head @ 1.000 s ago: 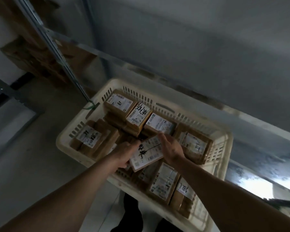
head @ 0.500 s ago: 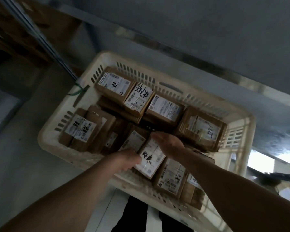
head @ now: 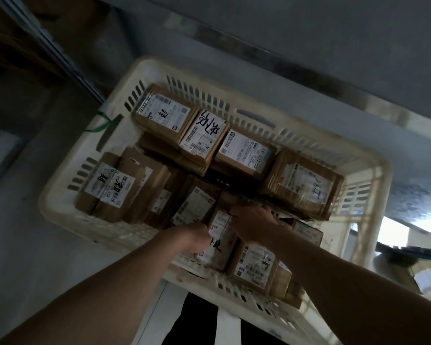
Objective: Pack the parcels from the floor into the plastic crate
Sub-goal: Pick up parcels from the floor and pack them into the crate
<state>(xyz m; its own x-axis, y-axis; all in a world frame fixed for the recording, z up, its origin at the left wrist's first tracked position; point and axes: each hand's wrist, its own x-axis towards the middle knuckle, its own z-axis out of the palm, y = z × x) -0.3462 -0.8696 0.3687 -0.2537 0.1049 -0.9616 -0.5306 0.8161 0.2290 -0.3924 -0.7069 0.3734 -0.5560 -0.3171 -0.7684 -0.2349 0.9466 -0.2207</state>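
A cream plastic crate (head: 60, 205) with slotted walls stands on the floor, filled with several brown cardboard parcels bearing white labels. Between my hands sits one labelled parcel (head: 219, 242) with black handwriting, down among the others near the crate's front wall. My left hand (head: 194, 236) grips its left edge with curled fingers. My right hand (head: 253, 221) holds its upper right corner, fingers bent over the top. Other parcels (head: 164, 113) line the far wall, and a large taped one (head: 306, 183) lies at the right.
A grey wall and a metal rail (head: 60, 56) run behind the crate. A green strap (head: 102, 123) is tied at the crate's left corner. Bare grey floor (head: 18, 245) lies to the left. My dark trousers (head: 199, 319) show below the crate.
The parcel has gone from lying raised over the others to sitting lower among them by the front wall. Both hands followed it down. The camera moved closer over the crate.
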